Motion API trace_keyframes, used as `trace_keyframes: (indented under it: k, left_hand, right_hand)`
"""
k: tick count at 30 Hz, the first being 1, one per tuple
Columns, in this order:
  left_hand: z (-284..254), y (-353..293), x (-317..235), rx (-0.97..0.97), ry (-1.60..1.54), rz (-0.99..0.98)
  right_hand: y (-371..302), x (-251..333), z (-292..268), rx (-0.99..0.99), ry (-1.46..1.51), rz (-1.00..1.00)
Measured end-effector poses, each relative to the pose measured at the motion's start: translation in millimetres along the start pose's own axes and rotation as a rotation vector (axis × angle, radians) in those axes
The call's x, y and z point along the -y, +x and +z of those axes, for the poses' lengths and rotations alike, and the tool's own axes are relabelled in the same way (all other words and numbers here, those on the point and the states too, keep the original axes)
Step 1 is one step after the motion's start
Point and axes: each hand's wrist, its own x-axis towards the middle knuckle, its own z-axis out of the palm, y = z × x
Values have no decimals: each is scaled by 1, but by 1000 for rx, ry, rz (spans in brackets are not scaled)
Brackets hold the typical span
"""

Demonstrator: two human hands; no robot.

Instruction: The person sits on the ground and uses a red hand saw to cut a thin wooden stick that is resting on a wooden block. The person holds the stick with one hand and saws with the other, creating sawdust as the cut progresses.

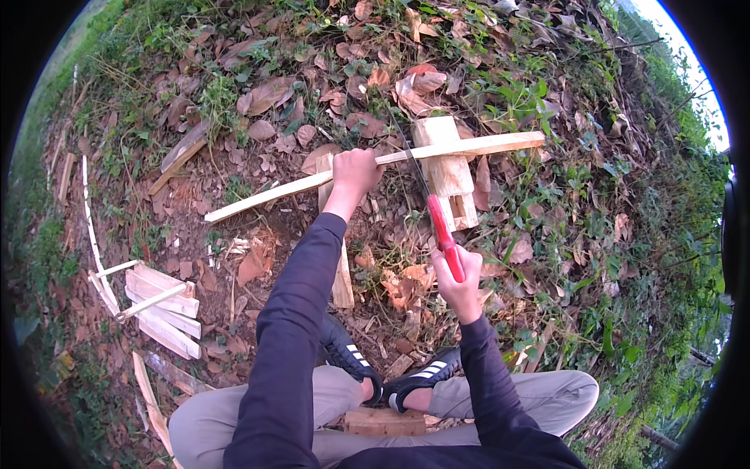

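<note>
A long pale wooden strip (484, 145) lies slantwise in front of me, its right part resting across a squared wooden block (449, 173). My left hand (355, 178) is closed around the strip near its middle, left of the block. In my right hand (459, 283) is the red handle of a hand saw (439, 223). Its dark blade runs away from me and crosses the strip between my left hand and the block, at the block's left edge. How deep the blade sits in the wood cannot be made out. Another pale wooden piece (342, 277) passes beneath the strip by my left hand.
At the left, several short pale boards (160, 309) lie grouped with thin sticks around them. A bark-edged wood piece (180, 156) rests farther off. Dry leaves (269, 95) and green plants cover the ground. A wooden block (383, 422) lies between my legs, near my dark shoes (426, 375).
</note>
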Motion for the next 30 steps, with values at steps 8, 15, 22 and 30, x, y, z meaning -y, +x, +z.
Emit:
trace_keyframes:
  k: [8, 15, 22, 30]
  left_hand:
    - [15, -10, -3, 11, 80, -89]
    - [7, 5, 11, 51, -21, -53]
    - [7, 6, 9, 95, 6, -27]
    - [3, 0, 6, 122, -8, -27]
  right_hand:
    - [-10, 18, -1, 3, 18, 51]
    - [-22, 16, -1, 16, 5, 74]
    - [-16, 23, -6, -16, 17, 93]
    - [-1, 25, -9, -18, 109, 173]
